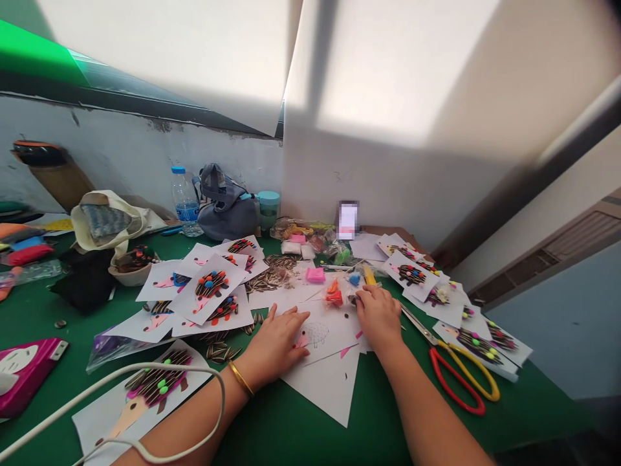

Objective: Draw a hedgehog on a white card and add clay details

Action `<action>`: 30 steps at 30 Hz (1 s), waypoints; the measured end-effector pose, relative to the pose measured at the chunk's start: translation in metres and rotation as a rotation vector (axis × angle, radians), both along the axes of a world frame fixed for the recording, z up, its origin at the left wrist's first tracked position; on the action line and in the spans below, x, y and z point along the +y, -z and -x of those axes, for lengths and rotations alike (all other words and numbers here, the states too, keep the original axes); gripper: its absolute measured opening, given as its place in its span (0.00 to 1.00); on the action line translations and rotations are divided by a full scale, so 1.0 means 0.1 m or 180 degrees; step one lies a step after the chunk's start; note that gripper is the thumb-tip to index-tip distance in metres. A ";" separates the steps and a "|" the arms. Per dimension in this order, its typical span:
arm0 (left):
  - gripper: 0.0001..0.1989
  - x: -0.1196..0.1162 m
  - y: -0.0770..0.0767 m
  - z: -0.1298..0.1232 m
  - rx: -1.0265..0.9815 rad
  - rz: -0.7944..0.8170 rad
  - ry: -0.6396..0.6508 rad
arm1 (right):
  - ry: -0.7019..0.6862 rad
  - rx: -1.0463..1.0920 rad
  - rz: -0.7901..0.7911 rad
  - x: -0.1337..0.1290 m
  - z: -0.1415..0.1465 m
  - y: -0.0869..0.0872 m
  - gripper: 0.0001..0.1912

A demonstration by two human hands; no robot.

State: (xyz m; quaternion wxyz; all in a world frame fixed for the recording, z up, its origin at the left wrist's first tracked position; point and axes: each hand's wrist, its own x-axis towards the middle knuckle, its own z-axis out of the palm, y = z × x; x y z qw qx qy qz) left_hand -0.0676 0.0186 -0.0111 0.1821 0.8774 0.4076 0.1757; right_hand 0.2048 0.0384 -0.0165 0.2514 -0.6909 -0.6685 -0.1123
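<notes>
My left hand (276,340), a gold bangle at its wrist, lies with fingers spread on a white sheet of paper (334,388). Beside its fingertips the sheet carries a drawn hedgehog outline (317,333) with a pink face. My right hand (381,317) rests at the sheet's right edge, its fingers curled down by a small dark lump in clear wrapping (353,299); what the fingers hold is partly hidden. Between the hands, toward the back, lie an orange clay packet (334,294), a blue clay packet (354,279) and a pink clay block (315,275).
Scissors (449,353) lie right of my right hand. Finished hedgehog cards (206,288) are piled left, with more cards (412,275) right. Sunflower seeds (274,272) lie behind my left hand. A white cable (145,367) crosses my left forearm. A phone (348,220) stands at the back.
</notes>
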 end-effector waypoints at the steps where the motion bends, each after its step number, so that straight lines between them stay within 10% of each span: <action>1: 0.29 0.00 -0.01 0.00 -0.0078 -0.0074 -0.0009 | -0.0100 0.0175 -0.0183 -0.03 0.02 -0.02 0.10; 9: 0.09 -0.10 -0.18 -0.05 -0.1174 -0.0487 -0.0304 | -0.2065 0.1258 -0.0098 -0.47 0.63 -0.09 0.12; 21: 0.06 -0.10 -0.17 -0.11 -0.1250 0.0501 -0.0300 | -0.2035 0.1430 0.0083 -0.49 0.71 -0.02 0.11; 30: 0.05 -0.14 -0.13 -0.13 -0.1100 -0.0658 -0.0197 | -0.2078 0.1393 0.0323 -0.53 0.76 -0.04 0.14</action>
